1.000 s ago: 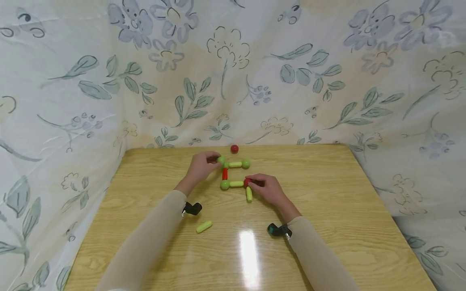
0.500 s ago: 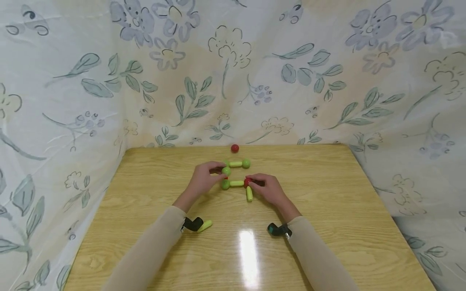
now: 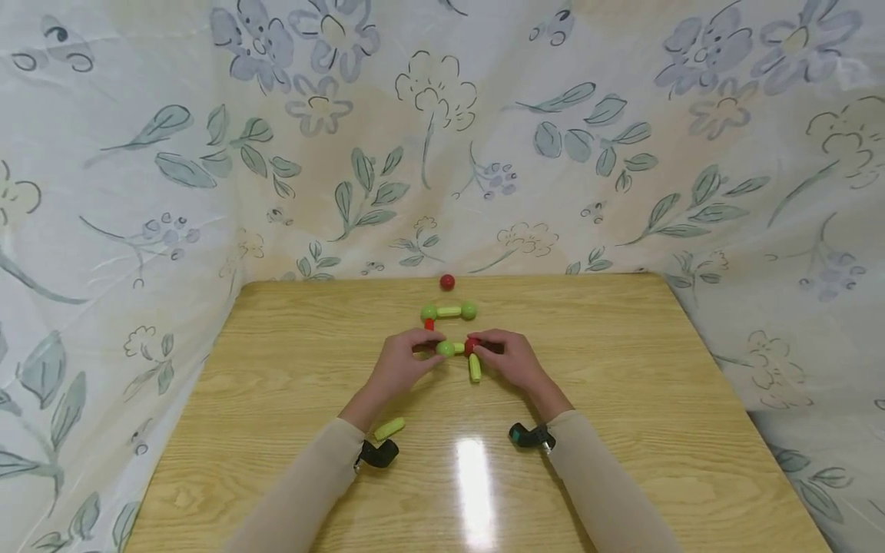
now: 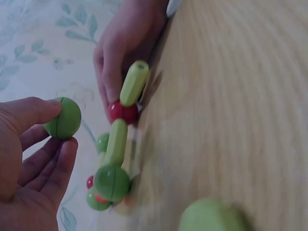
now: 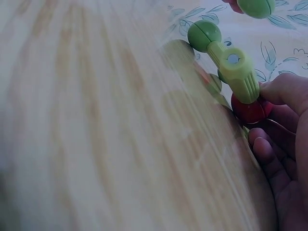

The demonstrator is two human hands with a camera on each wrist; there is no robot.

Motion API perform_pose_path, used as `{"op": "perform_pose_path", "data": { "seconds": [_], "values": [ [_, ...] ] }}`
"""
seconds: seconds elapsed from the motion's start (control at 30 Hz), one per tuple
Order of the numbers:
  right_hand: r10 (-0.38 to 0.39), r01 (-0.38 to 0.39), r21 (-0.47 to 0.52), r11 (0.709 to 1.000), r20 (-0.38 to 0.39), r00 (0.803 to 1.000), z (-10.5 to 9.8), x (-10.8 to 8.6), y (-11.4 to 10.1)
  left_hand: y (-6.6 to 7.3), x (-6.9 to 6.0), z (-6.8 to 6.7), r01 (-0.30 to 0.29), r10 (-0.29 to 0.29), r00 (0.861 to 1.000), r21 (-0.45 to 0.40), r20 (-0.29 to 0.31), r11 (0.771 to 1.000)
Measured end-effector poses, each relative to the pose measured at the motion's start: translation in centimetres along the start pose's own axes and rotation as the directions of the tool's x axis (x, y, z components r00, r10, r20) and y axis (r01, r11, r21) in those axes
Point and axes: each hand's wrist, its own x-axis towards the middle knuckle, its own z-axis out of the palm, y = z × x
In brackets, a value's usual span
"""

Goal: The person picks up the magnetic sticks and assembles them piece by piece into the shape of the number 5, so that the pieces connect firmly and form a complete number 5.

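Observation:
My left hand (image 3: pixel 402 362) pinches a loose green ball (image 4: pixel 67 118) between thumb and fingers, held above the table, apart from the joined pieces in the left wrist view. Thumb and fingers of my right hand (image 3: pixel 515 361) grip a red ball (image 3: pixel 471 346). From that red ball one yellow-green stick (image 3: pixel 475 369) juts toward me, its free end showing a metal dot in the right wrist view. A second yellow-green stick (image 4: pixel 116 142) links it to a corner green ball (image 4: pixel 112 183), hidden in the head view. A red stick (image 3: pixel 429 325) runs back to another green ball (image 3: pixel 429 312).
Farther back, a yellow-green stick (image 3: pixel 449 311) joins the rear green ball to a green end ball (image 3: pixel 469 310). A lone red ball (image 3: pixel 447 282) lies by the table's back edge. One loose yellow-green stick (image 3: pixel 389 428) lies near my left wrist. Floral cloth (image 3: pixel 484 153) hangs behind the table.
My left hand has brought the green ball from beside the rear corner toward me and to the right, close to the gripped red ball. The right hand stays in place.

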Motion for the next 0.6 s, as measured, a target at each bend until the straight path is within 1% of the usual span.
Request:
{"op": "perform_pose_path", "data": {
  "seconds": [0.2,0.4,0.5,0.6],
  "values": [
    [-0.010,0.010,0.004,1.000,0.002,1.000,0.0,0.1,0.2,0.3,-1.3,1.7,0.011,-0.011,1.000,-0.034,0.010,0.999],
    [-0.001,0.001,0.007,1.000,0.008,1.000,0.0,0.2,0.2,0.0,-2.7,3.8,-0.005,0.007,0.999,-0.062,0.040,0.998],
    [0.001,-0.001,0.006,1.000,0.011,1.000,0.0,0.2,0.2,-0.2,-3.1,4.7,-0.005,0.008,0.999,-0.076,0.040,0.997],
    [0.009,-0.009,0.003,1.000,0.009,1.000,0.1,0.1,0.2,-0.2,-3.4,5.3,-0.012,0.014,0.999,-0.069,0.036,0.998]
  ]
}}
